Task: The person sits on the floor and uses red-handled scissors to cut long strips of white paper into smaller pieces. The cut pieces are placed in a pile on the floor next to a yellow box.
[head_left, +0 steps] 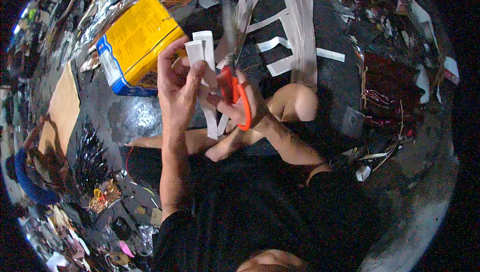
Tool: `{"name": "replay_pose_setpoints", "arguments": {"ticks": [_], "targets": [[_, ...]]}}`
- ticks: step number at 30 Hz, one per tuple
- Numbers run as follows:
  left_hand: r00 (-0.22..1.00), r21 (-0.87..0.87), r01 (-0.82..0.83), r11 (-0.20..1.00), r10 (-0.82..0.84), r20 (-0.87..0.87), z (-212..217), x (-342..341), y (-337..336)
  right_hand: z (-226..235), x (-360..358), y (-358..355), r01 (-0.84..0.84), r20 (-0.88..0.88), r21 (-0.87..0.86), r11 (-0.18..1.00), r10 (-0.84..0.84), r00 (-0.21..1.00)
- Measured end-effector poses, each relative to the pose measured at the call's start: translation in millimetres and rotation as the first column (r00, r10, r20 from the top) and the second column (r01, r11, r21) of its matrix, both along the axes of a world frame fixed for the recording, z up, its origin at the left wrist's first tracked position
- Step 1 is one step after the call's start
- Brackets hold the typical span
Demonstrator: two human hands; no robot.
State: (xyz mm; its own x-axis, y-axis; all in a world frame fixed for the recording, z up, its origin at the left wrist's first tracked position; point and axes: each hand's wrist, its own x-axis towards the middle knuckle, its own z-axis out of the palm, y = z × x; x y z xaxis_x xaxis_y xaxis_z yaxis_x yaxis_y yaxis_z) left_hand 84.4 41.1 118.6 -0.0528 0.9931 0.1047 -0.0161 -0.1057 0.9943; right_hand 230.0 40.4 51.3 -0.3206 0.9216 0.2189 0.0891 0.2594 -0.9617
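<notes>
LH (176,86) w/ strips (196,52) nr tin (142,39) edge, RH (256,104) w/ scissors (246,108) farther off.

One left hand (177,84) and one right hand (255,103) are showing. One pair of orange-handled scissors (234,88), at least two held white strips (195,49), one yellow-and-blue tin (142,42) and one tan sheet (62,109) are appearing. Two bundles of pale strips (301,37) are lying ahead (overlapping too closely for counting).

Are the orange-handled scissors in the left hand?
No: the right fingers grip the orange-handled scissors, while the left fingers hold white strips.
</notes>
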Motion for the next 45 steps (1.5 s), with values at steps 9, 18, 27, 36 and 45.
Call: {"name": "replay_pose_setpoints", "arguments": {"ticks": [9,18,27,36,45], "targets": [[0.903,-0.238,0.379,0.894,-0.414,-0.117,-82,23,-1,78,52,125,0.216,-0.235,0.05,0.975,-0.198,0.952],[0.98,-0.196,0.115,0.974,-0.144,-0.14,-175,17,122,-13,200,272,0.598,0.309,0.326,0.733,-0.68,0.665],[0.966,-0.354,0.259,0.899,-0.246,0.082,-197,22,18,-153,269,113,0.676,0.779,0.303,0.672,-0.583,0.231],[0.955,-0.334,0.243,0.911,-0.285,-0.083,-190,8,-5,-209,276,108,0.608,0.057,-0.483,0.63,-0.671,0.739],[0.982,-0.274,0.18,0.945,-0.191,-0.014,-207,-9,-22,-162,288,141,0.564,0.646,0.258,0.784,-0.574,0.503]]}}
